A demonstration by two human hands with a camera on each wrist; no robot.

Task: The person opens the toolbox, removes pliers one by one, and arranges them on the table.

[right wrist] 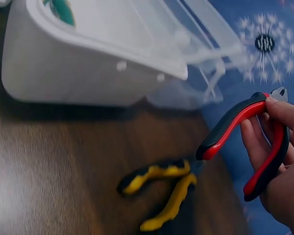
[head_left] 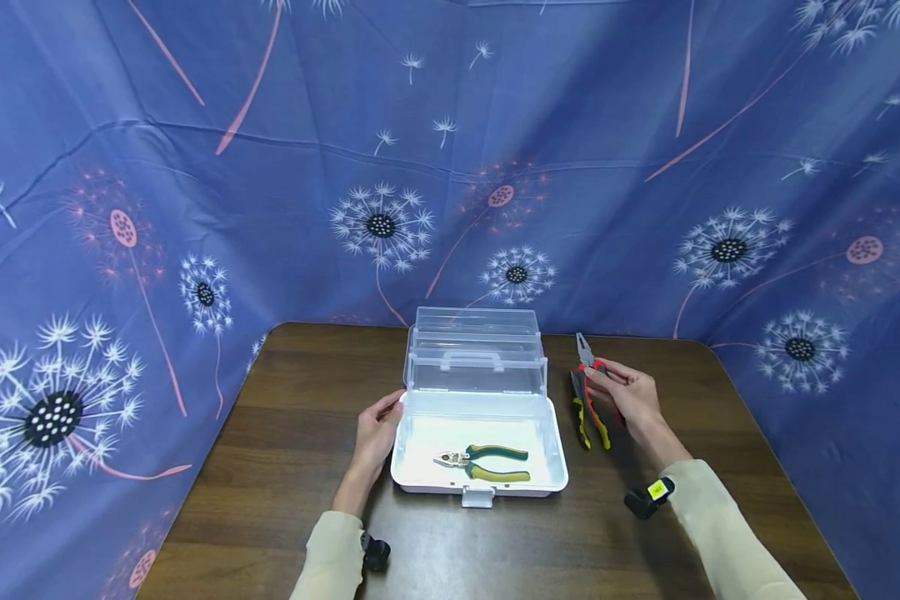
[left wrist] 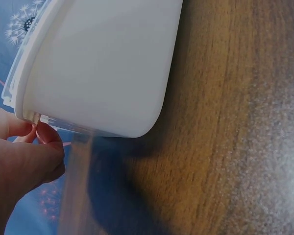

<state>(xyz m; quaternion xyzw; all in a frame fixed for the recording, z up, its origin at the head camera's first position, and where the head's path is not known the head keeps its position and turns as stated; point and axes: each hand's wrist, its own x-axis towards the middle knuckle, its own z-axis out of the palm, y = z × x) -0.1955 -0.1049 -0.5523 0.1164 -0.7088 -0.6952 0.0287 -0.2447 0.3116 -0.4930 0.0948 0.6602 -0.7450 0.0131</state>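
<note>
The white toolbox [head_left: 438, 425] sat at lower centre, green-and-yellow pliers [head_left: 461, 460] inside, the left hand [head_left: 377, 431] pinching its rim. At centre right lay yellow-and-black pliers [right wrist: 178, 199]; there the right hand [head_left: 632, 396] gripped red-and-black pliers [right wrist: 230, 122]. Behind hung blue cloth [head_left: 450, 183].

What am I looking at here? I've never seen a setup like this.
No machine here, just a person's bare left hand and right hand. The wide picture comes from a camera on the head; the other two from small cameras on the wrists. An open white box with a clear lid stands on a wooden table, green pliers inside. The left hand holds the box's rim. The right hand has red-and-black pliers in its grip; yellow-and-black pliers lie beside the box.
</note>
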